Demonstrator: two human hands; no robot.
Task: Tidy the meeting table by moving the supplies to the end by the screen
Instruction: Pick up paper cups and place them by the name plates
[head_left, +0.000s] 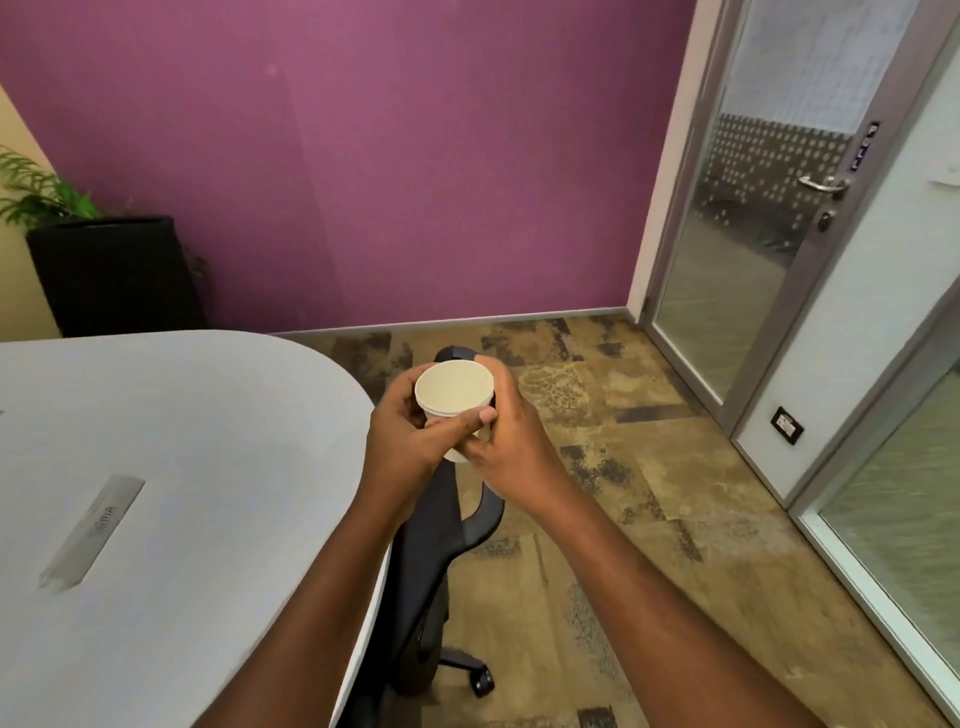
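A stack of white paper cups (454, 388) is held in the air just past the rounded right edge of the grey meeting table (171, 467). My left hand (405, 431) grips the cups from the left, with its thumb across the front. From the right, my right hand (511, 431) wraps around the same cups. I look into the open mouth of the top cup, which is empty. The lower part of the cups is hidden by my fingers. No screen is in view.
A black office chair (441, 545) stands below my hands, pushed against the table edge. A metal cable hatch (93, 530) is set in the tabletop. A black planter (114, 275) stands in the far left corner. A glass door (753, 234) is at the right.
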